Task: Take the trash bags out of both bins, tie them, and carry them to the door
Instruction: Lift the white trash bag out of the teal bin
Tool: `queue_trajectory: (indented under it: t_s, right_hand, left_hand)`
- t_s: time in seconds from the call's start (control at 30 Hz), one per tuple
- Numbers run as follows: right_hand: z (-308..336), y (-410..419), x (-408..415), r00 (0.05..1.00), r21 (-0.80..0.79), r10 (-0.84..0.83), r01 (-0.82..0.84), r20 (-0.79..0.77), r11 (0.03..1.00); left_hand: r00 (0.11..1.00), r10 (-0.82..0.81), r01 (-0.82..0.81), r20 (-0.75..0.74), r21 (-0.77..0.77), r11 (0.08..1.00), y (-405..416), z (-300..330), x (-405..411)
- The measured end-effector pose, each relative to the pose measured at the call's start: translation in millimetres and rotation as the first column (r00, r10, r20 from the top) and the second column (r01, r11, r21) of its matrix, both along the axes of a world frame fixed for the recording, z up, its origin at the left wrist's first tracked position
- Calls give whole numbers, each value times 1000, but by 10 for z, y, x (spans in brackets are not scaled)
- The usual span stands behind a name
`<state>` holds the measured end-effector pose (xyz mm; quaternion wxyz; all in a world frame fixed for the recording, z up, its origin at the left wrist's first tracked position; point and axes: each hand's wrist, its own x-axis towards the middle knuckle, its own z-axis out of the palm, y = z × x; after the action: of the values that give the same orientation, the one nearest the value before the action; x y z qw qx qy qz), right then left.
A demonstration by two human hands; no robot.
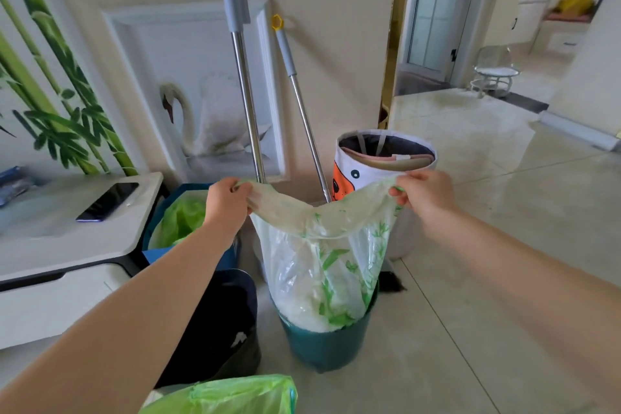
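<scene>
Both grips, left hand and right hand, pinch the trash bag rim; it hangs between them into the teal bin.

We can read no words, brand names or numbers anywhere in this view. The bag carries only a green leaf print, and the hamper shows only an orange cartoon face, neither with any lettering we can make out. The phone lies with a dark screen, and the blue item at the left edge is too blurred for us to tell whether it bears any writing.
</scene>
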<state>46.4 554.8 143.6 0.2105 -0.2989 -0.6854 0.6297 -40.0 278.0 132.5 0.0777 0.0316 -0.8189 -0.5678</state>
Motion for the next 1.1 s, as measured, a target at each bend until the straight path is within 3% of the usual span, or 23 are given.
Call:
queue_trajectory:
  t_s: [0.23,0.63,0.87,1.1]
  right_hand:
    - [700,-53,217,993,185,-55,75,-109,980]
    - [1544,-85,1174,962,213,-76,134,-261,968]
    - [1591,-25,1811,958,251,-72,145,-278,957]
    - [1274,13,2265,977,279,-53,111,-208,954]
  left_hand:
    - [998,6,-5,-70,20,1000,-104,681,174]
    - [988,-48,57,-150,57,997,-170,1483,1005]
    - [990,-63,73,-130,77,994,-149,1529,1545]
    - [992,-126,128,-27,120,984,-111,1165,1964]
